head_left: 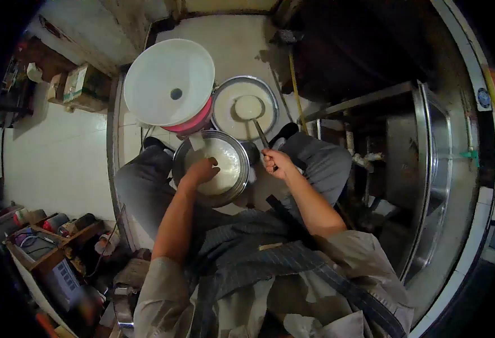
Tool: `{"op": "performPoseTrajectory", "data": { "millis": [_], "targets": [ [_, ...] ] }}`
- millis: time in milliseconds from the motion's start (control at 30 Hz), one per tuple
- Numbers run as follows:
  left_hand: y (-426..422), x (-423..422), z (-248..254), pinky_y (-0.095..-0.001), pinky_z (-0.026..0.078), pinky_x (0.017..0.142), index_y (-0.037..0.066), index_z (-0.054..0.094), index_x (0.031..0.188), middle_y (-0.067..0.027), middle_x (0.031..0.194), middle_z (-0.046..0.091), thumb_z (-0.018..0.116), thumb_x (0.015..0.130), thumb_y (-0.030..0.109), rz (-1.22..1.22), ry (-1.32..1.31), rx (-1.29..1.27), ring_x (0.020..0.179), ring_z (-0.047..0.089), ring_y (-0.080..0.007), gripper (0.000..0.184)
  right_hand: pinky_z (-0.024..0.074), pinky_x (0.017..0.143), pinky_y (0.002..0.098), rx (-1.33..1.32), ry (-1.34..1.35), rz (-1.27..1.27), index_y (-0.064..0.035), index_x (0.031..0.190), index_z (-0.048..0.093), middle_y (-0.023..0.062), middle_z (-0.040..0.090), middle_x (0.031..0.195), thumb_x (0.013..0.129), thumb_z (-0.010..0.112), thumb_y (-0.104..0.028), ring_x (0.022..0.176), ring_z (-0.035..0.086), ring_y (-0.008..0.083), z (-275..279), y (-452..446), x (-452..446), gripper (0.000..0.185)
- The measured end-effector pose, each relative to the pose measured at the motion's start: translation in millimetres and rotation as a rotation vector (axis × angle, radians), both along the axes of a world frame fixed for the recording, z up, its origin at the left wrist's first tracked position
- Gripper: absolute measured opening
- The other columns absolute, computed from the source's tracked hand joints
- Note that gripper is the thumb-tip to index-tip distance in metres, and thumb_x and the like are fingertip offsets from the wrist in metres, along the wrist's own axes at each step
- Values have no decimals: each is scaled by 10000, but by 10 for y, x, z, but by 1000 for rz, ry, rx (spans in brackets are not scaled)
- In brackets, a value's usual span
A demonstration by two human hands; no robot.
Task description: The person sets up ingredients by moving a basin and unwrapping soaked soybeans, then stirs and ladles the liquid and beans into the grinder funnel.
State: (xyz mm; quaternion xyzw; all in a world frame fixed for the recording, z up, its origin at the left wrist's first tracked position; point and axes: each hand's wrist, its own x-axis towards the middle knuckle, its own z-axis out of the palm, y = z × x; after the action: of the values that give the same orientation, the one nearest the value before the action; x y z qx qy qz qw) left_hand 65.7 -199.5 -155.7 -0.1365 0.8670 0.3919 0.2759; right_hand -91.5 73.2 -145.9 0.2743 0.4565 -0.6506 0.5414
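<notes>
My right hand (277, 163) is closed round the dark handle of a ladle (249, 107). The ladle's round bowl is full of white liquid and is over the far metal basin (276, 96), which holds the same kind of liquid. My left hand (201, 171) hangs over the near metal bowl (242, 186), its fingers bent, with a gap between thumb and fingers. Nothing shows in it. Creamy white liquid (228, 163) fills part of this bowl. A pale flat piece (197, 141), perhaps a spout, juts over its far rim.
A wide white tub (152, 73) on a pink-red base (194, 121) stands at the far left of the bowls. Right of my knee is a metal-framed rack (394, 169). Cardboard boxes (87, 87) and a wooden crate (50, 242) of bottles and cables lie left.
</notes>
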Motion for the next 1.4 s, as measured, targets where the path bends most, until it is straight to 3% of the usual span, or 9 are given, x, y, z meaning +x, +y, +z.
{"op": "performPoseTrajectory", "data": {
  "millis": [100, 233, 333, 433, 533, 800, 1167, 1233, 1400],
  "targets": [
    [-45, -9, -164, -445, 471, 883, 54, 607, 1151, -219, 1077, 644, 581, 849, 337, -82, 36, -31, 1007, 611, -386, 414, 280, 390, 232, 25, 119, 19, -101, 902, 523, -24, 467, 634, 924, 581, -192, 457, 380, 63, 462, 41, 53, 110],
    [-33, -22, 17, -445, 459, 903, 40, 611, 1124, -223, 1097, 634, 565, 851, 350, -79, 42, -57, 1033, 598, -384, 415, 253, 411, 220, 58, 231, 64, -63, 985, 535, -31, 467, 640, 943, 557, -181, 462, 349, 44, 1056, 107, 65, 128],
    [-64, 22, -113, -447, 454, 908, 36, 611, 1099, -228, 1096, 629, 555, 849, 358, -78, 121, -38, 1036, 592, -386, 412, 287, 405, 224, 13, 256, 103, -88, 892, 531, -25, 479, 643, 918, 596, -196, 465, 382, 48, 1493, 159, 56, 129],
    [-67, 12, -152, -455, 458, 896, 8, 619, 1060, -235, 1072, 632, 554, 843, 342, -99, 180, -9, 1011, 599, -392, 404, 284, 404, 222, 72, 336, 116, -68, 941, 537, -24, 481, 648, 925, 589, -187, 466, 382, 44, 1976, 152, 92, 131],
    [-61, 2, -19, -442, 479, 851, 48, 638, 1050, -201, 1022, 661, 603, 824, 331, -105, 145, -80, 965, 621, -372, 364, 274, 402, 223, 24, 378, 129, -15, 1032, 538, -21, 475, 656, 942, 559, -178, 465, 378, 44, 2390, 154, 110, 188],
    [-85, 57, -85, -440, 483, 838, 55, 659, 1017, -190, 991, 670, 594, 830, 324, -123, 198, -106, 933, 631, -371, 334, 298, 371, 210, 23, 562, 242, 21, 1072, 523, -15, 469, 656, 950, 532, -187, 431, 362, 34, 3464, -81, 323, 241],
    [-80, 115, 168, -453, 484, 868, 5, 665, 1018, -226, 1037, 652, 558, 826, 270, -85, 151, -86, 986, 625, -377, 345, 273, 332, 177, -78, 564, 329, 43, 1129, 523, -23, 412, 629, 975, 488, -199, 400, 338, 17, 3687, -467, 612, 289],
    [-93, 115, 157, -454, 484, 870, 7, 663, 1024, -224, 1047, 650, 556, 828, 273, -91, 139, -91, 989, 624, -375, 347, 301, 355, 203, -130, 526, 378, 29, 1100, 521, -2, 479, 662, 949, 529, -180, 421, 376, 34, 3608, -514, 620, 258],
    [-111, 156, 159, -456, 487, 869, 11, 666, 1023, -223, 1052, 652, 552, 835, 284, -86, 137, -115, 978, 631, -372, 351, 305, 360, 205, -82, 563, 435, 10, 1090, 524, -3, 483, 663, 944, 541, -183, 430, 379, 35, 3466, -628, 716, 243]
  ]
}}
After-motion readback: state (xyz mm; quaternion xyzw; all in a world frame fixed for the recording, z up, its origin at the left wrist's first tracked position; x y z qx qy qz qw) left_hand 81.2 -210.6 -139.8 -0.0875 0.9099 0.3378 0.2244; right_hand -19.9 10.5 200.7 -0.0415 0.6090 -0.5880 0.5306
